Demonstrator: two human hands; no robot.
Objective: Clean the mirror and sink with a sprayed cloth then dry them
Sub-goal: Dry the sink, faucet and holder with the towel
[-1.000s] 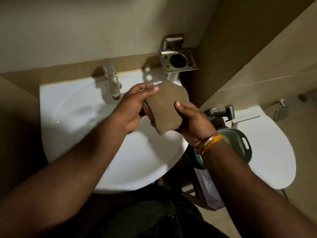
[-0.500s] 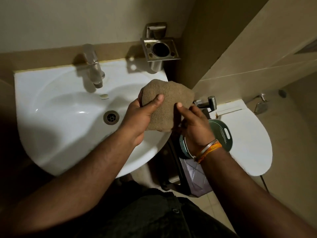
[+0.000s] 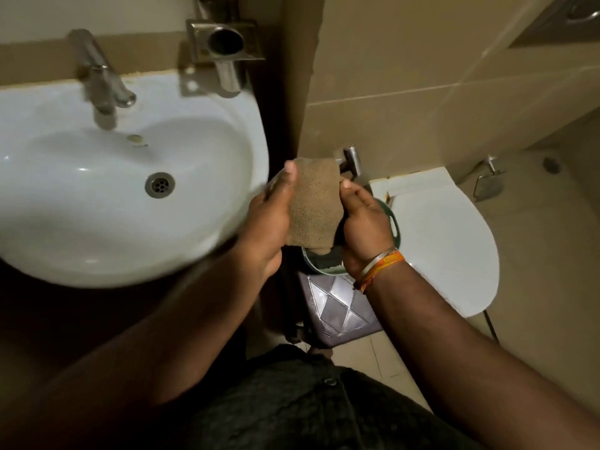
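Observation:
A folded brown cloth point(image 3: 313, 203) hangs between both hands, just right of the white sink point(image 3: 97, 248) and above a green round container point(image 3: 324, 271). My left hand point(image 3: 271, 219) grips the cloth's left side, thumb up over its top corner. On the cloth's right edge, my right hand point(image 3: 365, 225) pinches it with thumb and fingers. The sink basin has a metal drain point(image 3: 159, 185) and a chrome faucet point(image 3: 100, 76) at the back. No mirror is in view.
A steel holder point(image 3: 224, 43) is fixed to the wall above the sink's right corner. A closed white toilet lid point(image 3: 448, 248) lies to the right, with a spray tap point(image 3: 350, 160) on the wall. A purple patterned bin point(image 3: 337, 310) stands under the green container.
Both hands carried the cloth from over the sink basin rightward and down, past the sink's rim to above the green container. The view has swung down and right.

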